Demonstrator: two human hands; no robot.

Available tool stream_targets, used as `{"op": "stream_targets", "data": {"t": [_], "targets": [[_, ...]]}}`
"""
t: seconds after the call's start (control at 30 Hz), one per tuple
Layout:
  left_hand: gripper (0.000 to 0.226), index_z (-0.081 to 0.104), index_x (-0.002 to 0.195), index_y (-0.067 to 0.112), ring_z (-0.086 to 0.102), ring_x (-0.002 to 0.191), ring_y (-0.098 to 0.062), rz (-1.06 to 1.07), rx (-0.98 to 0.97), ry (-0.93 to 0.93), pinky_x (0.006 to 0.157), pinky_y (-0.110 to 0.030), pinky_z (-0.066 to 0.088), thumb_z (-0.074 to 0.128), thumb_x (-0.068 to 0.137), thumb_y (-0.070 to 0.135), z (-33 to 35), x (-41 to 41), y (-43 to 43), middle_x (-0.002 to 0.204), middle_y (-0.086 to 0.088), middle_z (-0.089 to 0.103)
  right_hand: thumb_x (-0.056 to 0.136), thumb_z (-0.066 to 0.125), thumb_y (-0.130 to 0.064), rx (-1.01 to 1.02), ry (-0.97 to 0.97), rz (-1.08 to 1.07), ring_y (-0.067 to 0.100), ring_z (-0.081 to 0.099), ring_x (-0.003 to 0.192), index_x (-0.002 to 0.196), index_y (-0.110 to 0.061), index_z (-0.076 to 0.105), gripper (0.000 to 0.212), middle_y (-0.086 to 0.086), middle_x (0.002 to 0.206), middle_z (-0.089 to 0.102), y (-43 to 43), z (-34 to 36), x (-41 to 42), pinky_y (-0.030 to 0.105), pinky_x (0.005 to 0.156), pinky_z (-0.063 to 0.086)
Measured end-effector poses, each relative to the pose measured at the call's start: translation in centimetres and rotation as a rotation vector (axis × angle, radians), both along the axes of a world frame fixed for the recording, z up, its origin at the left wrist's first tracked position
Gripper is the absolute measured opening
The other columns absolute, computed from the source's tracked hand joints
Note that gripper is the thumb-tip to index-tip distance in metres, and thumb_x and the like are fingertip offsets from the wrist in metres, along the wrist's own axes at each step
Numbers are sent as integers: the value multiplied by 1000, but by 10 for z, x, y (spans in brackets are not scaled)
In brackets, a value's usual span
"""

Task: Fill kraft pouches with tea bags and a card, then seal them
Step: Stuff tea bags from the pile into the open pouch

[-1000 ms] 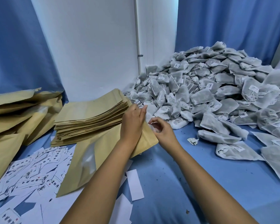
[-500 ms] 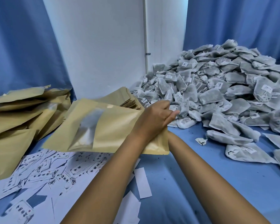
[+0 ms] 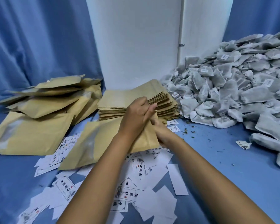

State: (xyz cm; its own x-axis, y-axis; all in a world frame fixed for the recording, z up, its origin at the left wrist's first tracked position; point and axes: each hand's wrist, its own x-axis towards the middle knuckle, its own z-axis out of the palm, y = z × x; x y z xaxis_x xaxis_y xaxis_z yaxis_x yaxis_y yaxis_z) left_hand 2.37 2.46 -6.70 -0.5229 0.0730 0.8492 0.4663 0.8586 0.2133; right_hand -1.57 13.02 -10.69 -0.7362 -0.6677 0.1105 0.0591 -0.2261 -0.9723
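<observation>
A kraft pouch (image 3: pixel 94 143) with a clear window lies slanted above the cards, its right end raised. My left hand (image 3: pixel 136 117) grips that end from above, fingers curled over the edge. My right hand (image 3: pixel 163 133) holds the same end from the right, its fingers partly hidden behind the paper. A flat stack of empty kraft pouches (image 3: pixel 124 99) sits just behind my hands. A big heap of grey tea bags (image 3: pixel 233 94) fills the right side. White printed cards (image 3: pixel 132 193) lie scattered under my forearms.
Bulging kraft pouches (image 3: pixel 39 126) are piled at the left against a blue curtain (image 3: pixel 39 46). A white wall panel (image 3: pixel 136 46) stands behind the stack. Tea crumbs (image 3: pixel 189 131) and one loose tag (image 3: pixel 243 144) lie on the blue table cover (image 3: pixel 217 167).
The pouch came off the stack and now sits lower, in front of it over the cards. My right hand moved onto its right end. My view has swung left.
</observation>
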Motion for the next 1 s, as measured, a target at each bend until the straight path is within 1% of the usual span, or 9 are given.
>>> {"op": "stream_targets", "data": {"t": [0.07,0.2,0.23,0.33,0.43,0.6,0.73,0.9,1.0], "targets": [[42,54,58,-2,37,59,-14,21,60,26,59,-21,23,50,96,18,-11,1,-13,65,-2,34,92,53,-3,-7,120,-187,3,60,53,80,-18,66,23,-7,61,65,-5,-8,-7,16,47,47],[56,46,56,4,37,60,-17,49,170,46,58,-27,25,37,100,37,-32,-1,-25,63,-2,34,91,52,-3,-11,187,-554,15,62,63,70,-14,62,26,-1,67,68,21,-29,-19,20,45,47],[59,45,55,5,37,60,-18,53,192,47,58,-28,25,33,100,41,-36,-3,-26,63,-3,35,90,53,-1,93,246,-518,13,60,63,71,-13,62,25,-2,67,67,32,-34,-24,19,48,46],[65,46,53,1,39,61,-21,63,246,34,60,-29,28,29,101,43,-48,-6,-23,63,-5,37,81,69,-8,626,475,-47,8,59,73,85,-17,69,9,0,86,69,55,-39,-34,20,68,45],[62,46,54,1,40,61,-24,61,239,45,59,-31,31,31,102,39,-61,-7,-18,61,-9,39,67,85,-22,845,664,46,-2,48,74,94,-25,69,32,-10,91,58,52,-42,-36,11,69,38],[67,53,53,-1,40,62,-23,46,216,33,62,-28,30,31,102,39,-69,-7,-18,62,-7,39,70,83,-21,866,609,53,4,44,55,91,-26,69,26,-11,62,55,39,-42,-36,16,58,36],[63,54,52,-2,40,63,-24,54,222,29,63,-27,29,36,100,34,-71,-8,-21,62,-8,40,78,76,-22,818,745,-73,0,53,64,82,-23,76,4,-13,75,62,44,-37,-38,15,61,41],[57,52,52,-3,40,62,-24,52,227,21,62,-27,29,39,98,28,-73,-9,-19,62,-8,38,80,71,-3,543,834,-448,2,45,60,79,-11,75,9,-8,67,48,53,-26,-38,19,59,32],[55,51,52,-3,39,62,-23,50,219,20,63,-26,28,40,98,26,-73,-9,-20,61,-8,38,76,76,-2,352,866,-535,4,41,55,81,-8,77,9,-12,58,42,50,-21,-28,15,56,31]]}}
